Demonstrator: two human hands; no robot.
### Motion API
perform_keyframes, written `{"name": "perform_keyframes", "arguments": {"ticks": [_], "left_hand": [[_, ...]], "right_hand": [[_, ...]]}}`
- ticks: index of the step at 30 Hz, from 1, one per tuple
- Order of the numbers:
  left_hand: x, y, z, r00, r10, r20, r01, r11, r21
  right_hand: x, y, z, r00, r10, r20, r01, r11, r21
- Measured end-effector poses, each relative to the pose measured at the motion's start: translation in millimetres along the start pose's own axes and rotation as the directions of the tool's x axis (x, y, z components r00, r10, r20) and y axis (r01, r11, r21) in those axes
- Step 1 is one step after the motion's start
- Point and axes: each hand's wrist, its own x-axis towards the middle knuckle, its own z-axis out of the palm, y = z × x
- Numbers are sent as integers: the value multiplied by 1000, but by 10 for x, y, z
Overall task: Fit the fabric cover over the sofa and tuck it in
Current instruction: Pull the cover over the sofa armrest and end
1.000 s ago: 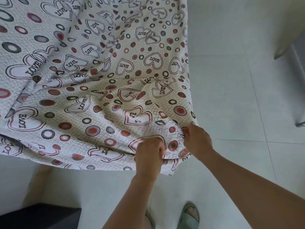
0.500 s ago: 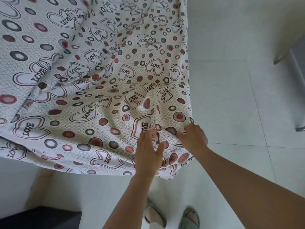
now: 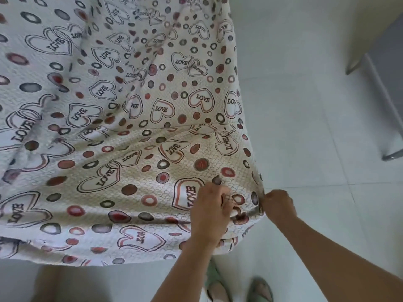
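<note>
A white fabric cover (image 3: pixel 122 131) printed with LOVE hearts and red and grey rings is draped over the sofa, which is fully hidden beneath it. The cover fills the left and middle of the head view and its hem hangs near the floor. My left hand (image 3: pixel 210 212) grips a bunch of fabric near the cover's near right corner, fingers curled into it. My right hand (image 3: pixel 278 205) pinches the cover's right edge at that corner, just right of the left hand.
Pale floor tiles (image 3: pixel 305 127) lie to the right of the sofa. A metal furniture leg (image 3: pixel 390 156) and a pale panel (image 3: pixel 359 29) stand at the far right. My feet in green slippers (image 3: pixel 259 289) are at the bottom, close to the hem.
My left hand, spread flat on the fabric half a second ago, has curled and gripped it. My right hand has shifted right to the corner edge. The cover now lies tauter here.
</note>
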Motion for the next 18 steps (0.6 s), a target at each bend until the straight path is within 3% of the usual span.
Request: {"name": "perform_keyframes", "arguments": {"ticks": [3,7,14,18], "left_hand": [[96,-95,-23,994,81,76,-88,992,88],[185,-116,-85,974,126,190,-147,984,103],[162,-49,-46,906,274,322,-341,923,176],[141,-43,23,915,323,244,-378,895,234]], "right_hand": [[51,-129,-24,995,-97,-18,99,986,137],[73,-306,82,993,-122,3,121,986,113],[100,68,67,989,135,-53,-138,988,-68],[143,26,157,995,94,-9,-95,988,-121]]}}
